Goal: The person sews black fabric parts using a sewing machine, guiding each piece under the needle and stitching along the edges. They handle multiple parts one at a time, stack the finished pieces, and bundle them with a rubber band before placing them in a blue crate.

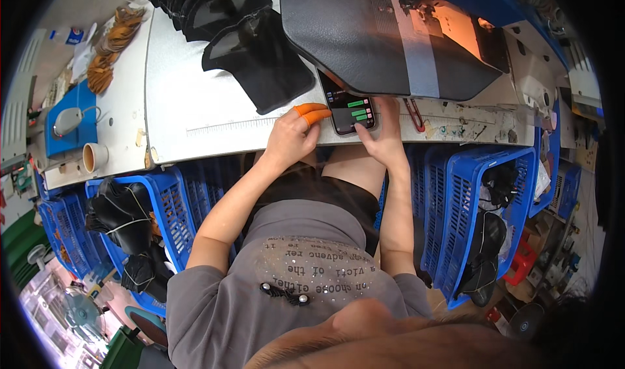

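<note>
A dark smartphone (340, 113) with a lit chat screen lies at the table's near edge, its far end under the black sewing-machine bed cover. My left hand (293, 134) is closed, orange finger covers on two fingers, their tips against the phone's left edge. On the other side my right hand (385, 141) grips the phone, with its thumb over the bottom of the screen and its fingers along the right edge. Beyond my left hand lie black leather-like pieces (257, 63), overlapping in a fanned stack. Small red-handled thread snips (415, 115) rest right of my right hand.
The sewing machine's black bed cover (364, 40) overhangs the white table (179, 102). A ruler strip runs along its near edge. Blue baskets (478, 173) with black bundles flank my legs. To the left are brown pieces (117, 43), a paper cup (95, 156) and a blue box (71, 118).
</note>
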A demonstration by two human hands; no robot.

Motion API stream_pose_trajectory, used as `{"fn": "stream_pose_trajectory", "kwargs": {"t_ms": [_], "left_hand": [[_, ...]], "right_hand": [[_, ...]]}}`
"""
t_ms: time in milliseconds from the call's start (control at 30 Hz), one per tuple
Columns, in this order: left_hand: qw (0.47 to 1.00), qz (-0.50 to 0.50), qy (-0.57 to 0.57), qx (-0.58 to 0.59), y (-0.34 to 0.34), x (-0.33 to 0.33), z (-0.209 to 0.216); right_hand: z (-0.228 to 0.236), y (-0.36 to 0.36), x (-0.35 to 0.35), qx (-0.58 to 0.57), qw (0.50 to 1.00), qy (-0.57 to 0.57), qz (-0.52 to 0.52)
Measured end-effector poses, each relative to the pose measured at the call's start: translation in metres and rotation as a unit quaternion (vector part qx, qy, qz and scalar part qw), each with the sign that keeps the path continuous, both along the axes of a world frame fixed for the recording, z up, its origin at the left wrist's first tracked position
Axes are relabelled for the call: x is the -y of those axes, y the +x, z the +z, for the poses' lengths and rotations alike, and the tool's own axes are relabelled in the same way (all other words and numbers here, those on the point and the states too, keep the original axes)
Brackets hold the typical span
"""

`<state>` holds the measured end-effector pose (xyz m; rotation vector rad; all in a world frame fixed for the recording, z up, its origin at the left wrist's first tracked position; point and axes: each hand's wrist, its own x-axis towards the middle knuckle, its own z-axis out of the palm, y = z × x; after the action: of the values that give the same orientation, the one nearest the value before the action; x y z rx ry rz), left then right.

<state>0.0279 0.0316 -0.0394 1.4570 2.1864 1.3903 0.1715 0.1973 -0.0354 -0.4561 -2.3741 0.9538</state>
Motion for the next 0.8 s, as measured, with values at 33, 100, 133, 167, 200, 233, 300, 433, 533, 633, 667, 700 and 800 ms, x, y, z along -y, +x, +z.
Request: {"fn": "stream_pose_trajectory", "kwargs": {"t_ms": [33, 100, 133, 167, 200, 233, 300, 433, 533, 633, 667, 700, 800], "left_hand": [[1.0, 0.0, -0.005, -0.001, 0.0, 0.0, 0.0], [1.0, 0.0, -0.01, -0.003, 0.0, 0.0, 0.001], [1.0, -0.001, -0.012, -0.004, 0.0, 0.0, 0.002], [1.0, -0.001, -0.013, -0.005, 0.0, 0.0, 0.002], [1.0, -0.003, -0.009, -0.011, 0.0, 0.0, 0.002], [1.0, -0.005, -0.005, -0.018, 0.0, 0.0, 0.001], [1.0, -0.009, -0.003, -0.019, -0.001, -0.001, 0.001], [1.0, -0.01, -0.009, -0.006, -0.001, -0.001, 0.002], [1.0, -0.011, -0.02, -0.004, -0.001, -0.001, 0.004], [1.0, -0.01, -0.025, -0.002, -0.001, -0.001, 0.004], [1.0, -0.009, -0.025, -0.001, -0.001, -0.001, 0.003], [1.0, -0.009, -0.023, -0.001, 0.0, -0.001, 0.003], [1.0, -0.009, -0.024, -0.003, -0.001, -0.001, 0.005]], "right_hand": [[0.001, 0.002, 0.0, 0.003, 1.0, 0.004, 0.01], [0.001, 0.004, 0.0, 0.02, 1.0, -0.008, 0.018], [0.001, 0.005, -0.001, 0.028, 0.999, -0.015, 0.021], [0.0, 0.005, 0.0, 0.031, 0.999, -0.004, 0.013], [0.0, 0.003, 0.001, 0.033, 0.999, 0.007, 0.005], [-0.001, 0.002, 0.002, 0.036, 0.999, 0.019, -0.004], [-0.008, -0.003, 0.006, 0.038, 0.998, 0.004, -0.054], [-0.016, -0.008, 0.01, 0.009, 0.993, -0.02, -0.112], [-0.018, -0.006, 0.008, -0.045, 0.991, -0.069, -0.104], [-0.014, -0.003, 0.006, -0.062, 0.99, -0.095, -0.084], [-0.013, -0.001, 0.005, -0.066, 0.99, -0.098, -0.079], [-0.012, 0.002, 0.004, -0.071, 0.99, -0.1, -0.073], [-0.012, 0.007, 0.001, -0.086, 0.99, -0.101, -0.051]]}}
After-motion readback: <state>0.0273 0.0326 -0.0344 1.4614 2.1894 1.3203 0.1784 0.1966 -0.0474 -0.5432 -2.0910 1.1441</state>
